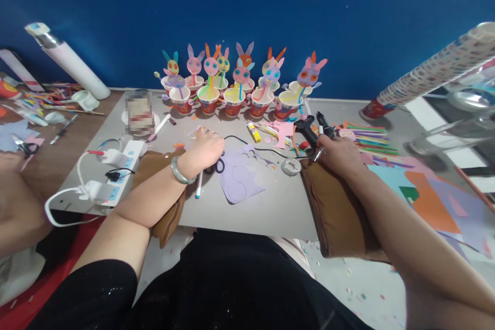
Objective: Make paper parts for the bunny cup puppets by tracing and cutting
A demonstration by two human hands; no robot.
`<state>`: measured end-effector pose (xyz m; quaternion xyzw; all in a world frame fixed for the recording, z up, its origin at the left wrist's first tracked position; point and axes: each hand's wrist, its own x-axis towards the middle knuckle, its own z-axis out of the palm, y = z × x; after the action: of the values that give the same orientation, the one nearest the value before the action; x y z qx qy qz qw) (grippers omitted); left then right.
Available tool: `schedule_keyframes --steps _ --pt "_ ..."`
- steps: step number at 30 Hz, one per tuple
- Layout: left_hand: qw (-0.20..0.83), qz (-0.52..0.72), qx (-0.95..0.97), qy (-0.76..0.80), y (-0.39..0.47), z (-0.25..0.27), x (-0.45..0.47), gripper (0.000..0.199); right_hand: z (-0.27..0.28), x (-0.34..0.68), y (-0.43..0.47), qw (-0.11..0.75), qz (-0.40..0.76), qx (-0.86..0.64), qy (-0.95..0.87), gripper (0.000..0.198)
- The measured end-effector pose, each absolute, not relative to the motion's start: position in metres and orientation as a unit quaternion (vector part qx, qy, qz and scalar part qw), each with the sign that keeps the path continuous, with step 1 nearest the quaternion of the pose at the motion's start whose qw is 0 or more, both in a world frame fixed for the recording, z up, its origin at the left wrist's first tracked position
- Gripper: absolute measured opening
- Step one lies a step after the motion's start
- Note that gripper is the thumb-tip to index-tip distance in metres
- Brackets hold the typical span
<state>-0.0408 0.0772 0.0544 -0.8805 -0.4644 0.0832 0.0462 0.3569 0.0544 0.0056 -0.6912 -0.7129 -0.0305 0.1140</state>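
Observation:
My left hand point(208, 147) rests low over the table with its fingers curled down; their tips and whatever is in them are hidden. Beside it lie the black handles of scissors point(219, 165), a white marker point(199, 185) and a lilac paper sheet point(243, 183) with cut-out holes and drawn outlines. My right hand point(337, 148) is closed around a slim white pen-like tool point(318, 154), tilted, its exact kind unclear. Just beyond that hand is a black glue gun point(306, 128) with a cord. A tape roll point(291, 166) sits left of the right hand.
Several paper cups point(232, 108) with paper rabbit-faced spoons stand along the blue wall. A power strip point(127, 170) is at left, a tall cup stack point(425, 72) at right. Coloured paper point(433, 201) and a glue stick point(253, 132) lie about. Another person's arm point(19, 206) shows at far left.

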Motion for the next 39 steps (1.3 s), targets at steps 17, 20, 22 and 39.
schedule_keyframes --steps 17,20,22,39 --pt "-0.015 -0.012 -0.959 -0.283 0.039 0.044 -0.01 0.023 0.027 0.296 -0.007 0.434 0.429 -0.613 -0.502 0.041" --pt "-0.076 -0.014 -0.971 -0.225 0.025 0.039 -0.002 0.017 0.022 0.282 -0.014 0.416 0.462 -0.591 -0.514 0.042" --pt "-0.086 -0.027 -0.978 -0.186 0.018 0.037 0.002 0.016 0.02 0.274 -0.018 0.4 0.47 -0.586 -0.526 0.045" --pt "-0.053 -0.01 -0.986 -0.161 0.006 0.02 0.013 0.046 -0.009 0.238 -0.023 0.316 0.299 -0.536 -0.723 0.017"
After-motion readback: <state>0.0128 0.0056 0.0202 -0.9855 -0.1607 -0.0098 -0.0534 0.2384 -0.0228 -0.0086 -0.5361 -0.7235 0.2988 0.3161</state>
